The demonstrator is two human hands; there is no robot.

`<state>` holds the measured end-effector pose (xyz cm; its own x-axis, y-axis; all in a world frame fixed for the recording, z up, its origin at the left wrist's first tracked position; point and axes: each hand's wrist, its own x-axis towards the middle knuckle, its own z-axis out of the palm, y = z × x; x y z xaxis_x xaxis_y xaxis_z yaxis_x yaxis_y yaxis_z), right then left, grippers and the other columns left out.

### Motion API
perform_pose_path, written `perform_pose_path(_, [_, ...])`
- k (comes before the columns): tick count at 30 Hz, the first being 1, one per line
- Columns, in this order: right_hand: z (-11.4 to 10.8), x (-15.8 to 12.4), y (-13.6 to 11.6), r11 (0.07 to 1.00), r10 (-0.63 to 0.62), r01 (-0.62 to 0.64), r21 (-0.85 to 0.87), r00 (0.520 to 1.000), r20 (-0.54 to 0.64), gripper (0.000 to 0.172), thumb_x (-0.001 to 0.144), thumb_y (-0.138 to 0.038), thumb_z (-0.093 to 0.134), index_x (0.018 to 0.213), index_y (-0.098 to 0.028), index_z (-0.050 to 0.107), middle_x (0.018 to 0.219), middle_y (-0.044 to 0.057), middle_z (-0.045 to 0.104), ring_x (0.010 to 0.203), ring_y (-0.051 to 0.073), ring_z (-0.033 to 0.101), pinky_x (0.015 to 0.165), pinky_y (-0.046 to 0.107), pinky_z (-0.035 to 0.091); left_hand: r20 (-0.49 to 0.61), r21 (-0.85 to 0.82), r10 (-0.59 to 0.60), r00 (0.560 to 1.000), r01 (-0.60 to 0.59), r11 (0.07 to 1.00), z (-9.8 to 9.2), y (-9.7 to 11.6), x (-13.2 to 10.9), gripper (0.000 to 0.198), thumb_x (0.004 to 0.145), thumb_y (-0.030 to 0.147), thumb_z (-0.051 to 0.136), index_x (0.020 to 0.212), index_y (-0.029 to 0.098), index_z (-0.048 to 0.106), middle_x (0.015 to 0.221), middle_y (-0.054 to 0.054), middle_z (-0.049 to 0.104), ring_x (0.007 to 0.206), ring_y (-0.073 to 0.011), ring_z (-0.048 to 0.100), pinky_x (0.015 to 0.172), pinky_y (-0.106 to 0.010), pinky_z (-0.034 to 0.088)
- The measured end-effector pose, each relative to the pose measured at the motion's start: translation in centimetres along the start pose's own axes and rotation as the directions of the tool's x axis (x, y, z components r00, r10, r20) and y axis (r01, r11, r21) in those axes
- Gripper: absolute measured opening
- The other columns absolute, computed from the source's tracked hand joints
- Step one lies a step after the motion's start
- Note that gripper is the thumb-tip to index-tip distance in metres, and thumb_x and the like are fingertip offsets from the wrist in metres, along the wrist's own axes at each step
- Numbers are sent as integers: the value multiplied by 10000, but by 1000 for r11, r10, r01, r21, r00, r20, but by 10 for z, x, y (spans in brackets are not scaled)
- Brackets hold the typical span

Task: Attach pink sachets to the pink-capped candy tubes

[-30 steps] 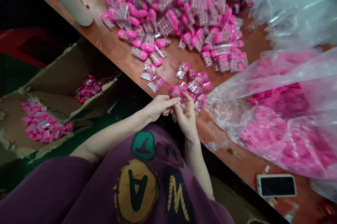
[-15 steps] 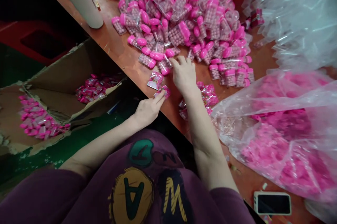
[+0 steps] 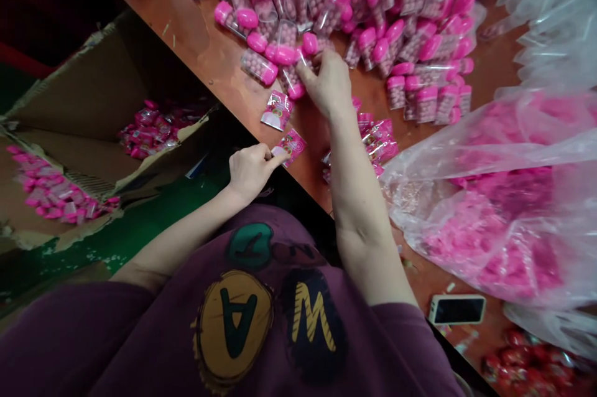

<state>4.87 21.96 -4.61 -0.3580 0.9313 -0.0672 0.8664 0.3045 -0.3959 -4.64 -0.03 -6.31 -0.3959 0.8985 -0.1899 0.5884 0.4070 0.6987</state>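
At the table edge my left hand [image 3: 252,172] pinches the near corner of a small flat pink packet [image 3: 290,146] between thumb and curled fingers. Another pink packet [image 3: 277,111] lies just beyond it. My right hand [image 3: 330,83] is at the near side of a heap of clear bottles with pink caps and pink balls inside [image 3: 284,33]. Its thumb and bent fingers close on a pink-capped bottle [image 3: 305,61], partly hidden by the hand. One bottle [image 3: 293,82] lies beside the thumb, and another [image 3: 259,67] rests farther left.
Pink packets [image 3: 380,139] are piled beyond my right forearm. A clear plastic bag of pink pieces [image 3: 494,254], a phone [image 3: 457,309] and red wrapped items [image 3: 527,363] lie to the right. Left below the table is a cardboard box [image 3: 69,98] holding pink items.
The view has shifted closer to the bottles. My left hand has drawn back from lying over the packet to its near corner. My right hand has stayed at the heap's near edge, its fingers now among the bottles.
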Motion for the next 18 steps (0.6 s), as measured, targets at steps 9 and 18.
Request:
perform_pose_path(9, [-27,-56,26,987,-83,92,133,994,-75,313,981,-299,519,1265,-174,482,1076,118,709,1015,283,690,924,500,544,390,-641,-320,864,504,579,4,3,-1,335,840,368,808,671,147,620,633,-21,681,350,-53,483,379,-197,298])
perform_pose_path(18, [-2,-192,5,728,32,36,685,996,-87,277,927,-252,544,1194,-266,469,1074,55,739,844,183,697,759,352,564,567,-652,-279,775,629,423,-7,21,-8,303,991,308,583,764,112,633,735,-111,767,354,-95,582,360,-195,361])
